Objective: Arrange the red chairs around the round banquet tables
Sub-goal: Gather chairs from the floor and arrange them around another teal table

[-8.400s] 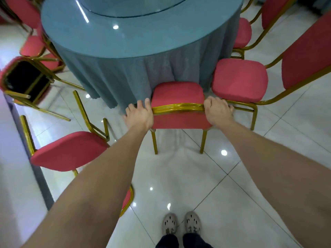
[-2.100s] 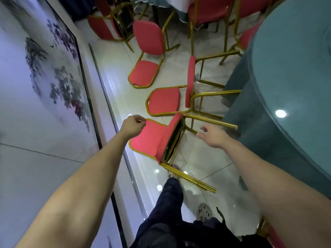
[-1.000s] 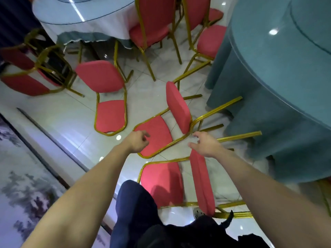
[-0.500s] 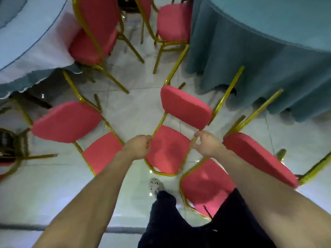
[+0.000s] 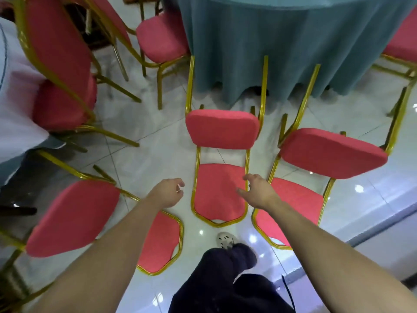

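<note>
Middle chair (image 5: 222, 129): lies on its back on the floor (image 5: 146, 154) at the centre of my view; the seat pad faces me; its gilt legs run up across the hem of the teal-draped table (image 5: 270, 41) at 12 o'clock; whether legs and cloth touch cannot be told.

Left hand (image 5: 168, 193): slack, fingers loosely curled, holding nothing; it hovers just beside the left rail of that chair's backrest, apart from it.

Right hand (image 5: 258, 194): fingers spread and relaxed over the right rail of the same backrest, gripping nothing; blur hides whether a fingertip touches the rail.

Right chair (image 5: 331, 153): on its back at 3 o'clock, just beside the middle chair; my right forearm covers part of its backrest.

Left chair (image 5: 72, 218): on its back at 8 o'clock; my left forearm crosses its backrest; the frame edge cuts off its legs.

Table top: cut off by the upper edge; only the drape shows.

Upright units: tall chair (image 5: 58, 53) at 10 o'clock against a white-draped table (image 5: 13, 98), itself cut off at 9 o'clock; far chair (image 5: 161, 37) at 11 o'clock, seat against the teal cloth; edge chair (image 5: 404, 41) at 2 o'clock, mostly out of frame.

My dark trouser leg (image 5: 225, 263) and pale shoe (image 5: 224, 240) sit at 6 o'clock.
</note>
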